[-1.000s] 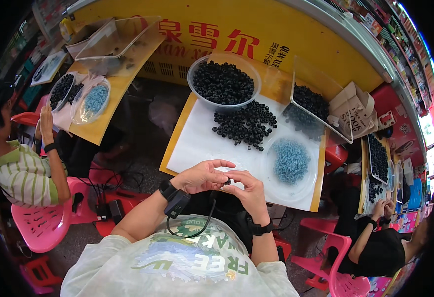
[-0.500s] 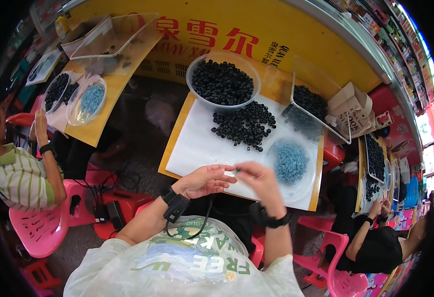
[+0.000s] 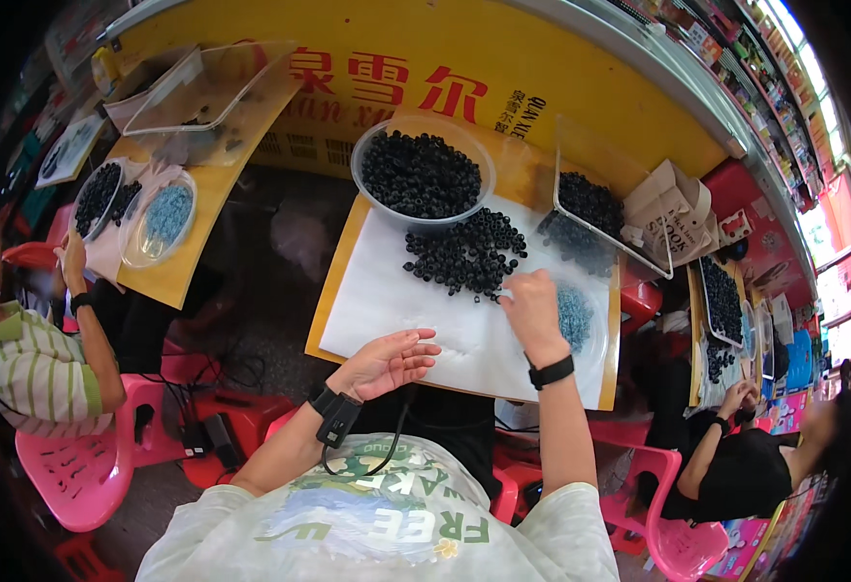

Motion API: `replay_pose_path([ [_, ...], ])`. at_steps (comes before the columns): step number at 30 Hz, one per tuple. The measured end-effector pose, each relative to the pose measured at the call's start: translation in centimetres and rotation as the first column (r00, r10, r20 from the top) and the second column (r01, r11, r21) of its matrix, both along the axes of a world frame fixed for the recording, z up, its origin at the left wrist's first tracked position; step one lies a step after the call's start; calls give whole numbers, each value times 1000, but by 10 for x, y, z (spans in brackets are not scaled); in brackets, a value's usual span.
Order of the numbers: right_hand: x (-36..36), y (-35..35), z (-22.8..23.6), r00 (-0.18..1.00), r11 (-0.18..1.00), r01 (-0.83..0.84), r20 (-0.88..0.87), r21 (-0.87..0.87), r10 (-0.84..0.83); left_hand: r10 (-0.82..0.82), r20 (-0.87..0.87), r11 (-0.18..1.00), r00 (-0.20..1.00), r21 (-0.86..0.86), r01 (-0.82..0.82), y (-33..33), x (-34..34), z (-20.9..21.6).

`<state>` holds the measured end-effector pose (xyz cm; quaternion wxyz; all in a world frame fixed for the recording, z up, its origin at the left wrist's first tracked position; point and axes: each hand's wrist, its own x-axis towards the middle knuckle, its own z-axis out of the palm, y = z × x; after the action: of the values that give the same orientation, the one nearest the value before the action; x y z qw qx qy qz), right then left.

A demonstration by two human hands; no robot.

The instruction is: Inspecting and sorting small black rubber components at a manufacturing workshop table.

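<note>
Small black cylindrical pieces (image 3: 459,254) lie in a loose heap on the white sheet (image 3: 367,291) on my table. At the heap's near right edge, my right hand (image 3: 534,312) reaches down with its fingertips pinched together. Whatever is between them is hidden. Beside that hand, partly covered by it, a shallow clear dish (image 3: 595,351) holds many small light-blue pieces (image 3: 574,318). My left hand (image 3: 389,364) hovers over the sheet's near edge, palm turned up, fingers loosely bent and apart, with nothing seen in it.
A round clear tub (image 3: 421,173) full of black pieces stands behind the heap. To its right is a clear rectangular bin (image 3: 629,250) with more, beside a paper bag (image 3: 673,209). People sit at side tables left and right. A cable runs from my left wrist device (image 3: 336,415).
My hands were together over the near edge, with something small at the fingertips. The right hand has moved away to the black heap; the left has opened and stayed near its place.
</note>
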<state>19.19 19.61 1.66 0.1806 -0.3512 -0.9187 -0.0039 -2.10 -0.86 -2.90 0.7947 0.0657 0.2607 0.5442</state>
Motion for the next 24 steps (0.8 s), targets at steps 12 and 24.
replay_pose_path([
  [12, -33, -80, 4, 975, 996, -27, -220, -84, 8, 94, -199, 994, 975, -29, -102, 27, 16, 21],
  [24, 97, -103, 14, 741, 798, 345, -378, -493, -554, 91, -285, 992, 954, -55, -111, 22, 23, -3],
])
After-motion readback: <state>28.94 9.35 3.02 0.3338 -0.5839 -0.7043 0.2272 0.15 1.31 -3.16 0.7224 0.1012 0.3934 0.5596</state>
